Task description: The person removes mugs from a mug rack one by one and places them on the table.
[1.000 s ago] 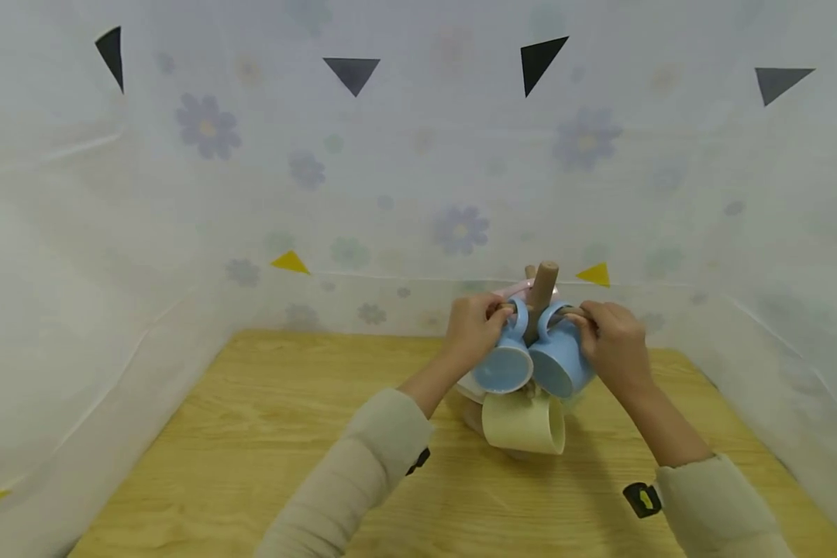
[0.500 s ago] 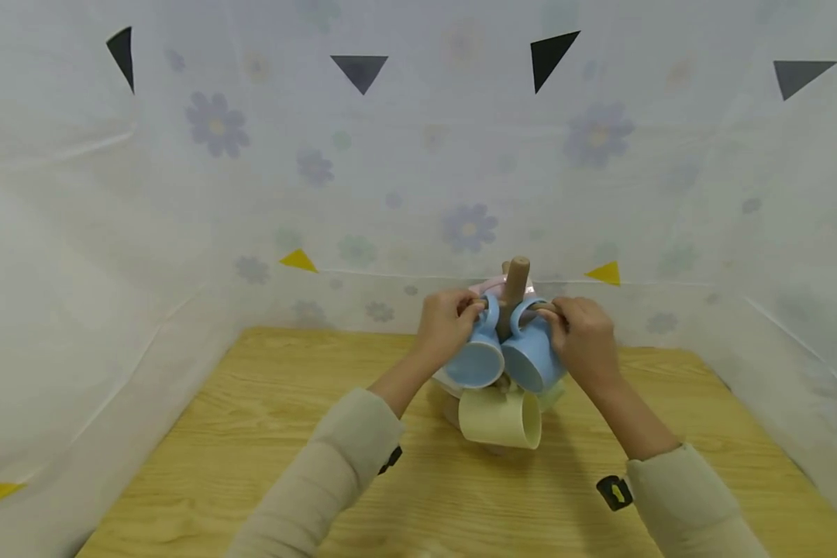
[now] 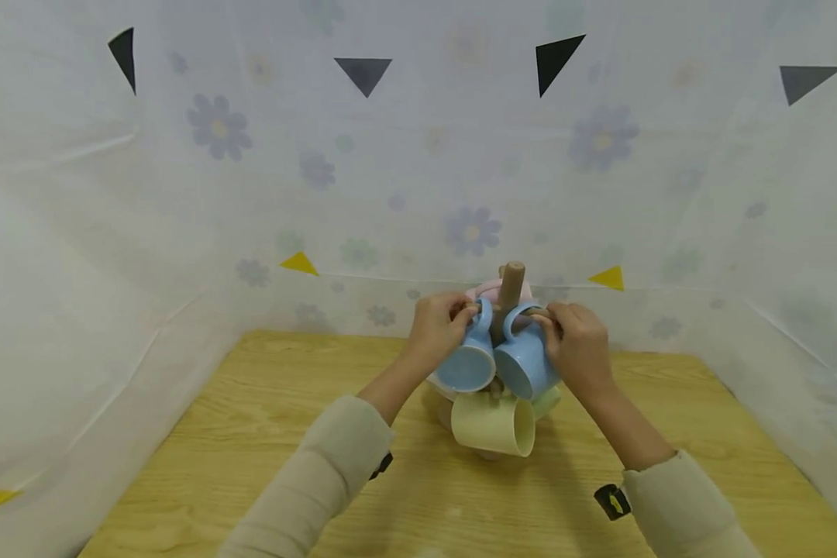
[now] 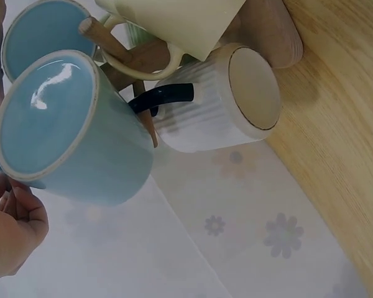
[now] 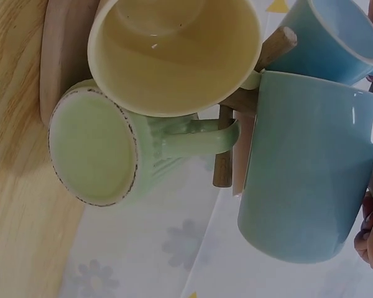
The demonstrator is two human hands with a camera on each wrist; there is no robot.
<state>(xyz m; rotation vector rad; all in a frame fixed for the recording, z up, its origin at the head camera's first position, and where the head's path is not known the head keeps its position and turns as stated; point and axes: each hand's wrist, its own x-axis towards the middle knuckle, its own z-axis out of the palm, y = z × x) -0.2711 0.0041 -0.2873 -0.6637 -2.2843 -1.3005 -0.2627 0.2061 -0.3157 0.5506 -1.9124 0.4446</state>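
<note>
A wooden mug tree point(image 3: 511, 285) stands over the table, hung with several mugs. My left hand point(image 3: 438, 332) pinches the end of one upper peg, where a light blue mug point(image 3: 466, 369) hangs by its handle. On the other side, my right hand point(image 3: 579, 345) pinches the peg carrying a second blue mug point(image 3: 528, 364). Below them hangs a pale yellow mug point(image 3: 484, 424) with its mouth to the right. Behind the post is a pink mug point(image 3: 523, 291), mostly hidden. The left wrist view shows a white ribbed mug point(image 4: 202, 115) with a dark handle; the right wrist view, a green mug point(image 5: 93, 146).
The wood-grain table point(image 3: 272, 434) extends to both sides of the mug tree. White flower-printed sheeting point(image 3: 404, 155) encloses the back and sides. The tree's wooden base point(image 4: 267, 34) is partly hidden by mugs.
The mug tree has shifted left over the table with both hands on its pegs, mostly in the first half second. The camera view has turned slightly. Both grips look the same.
</note>
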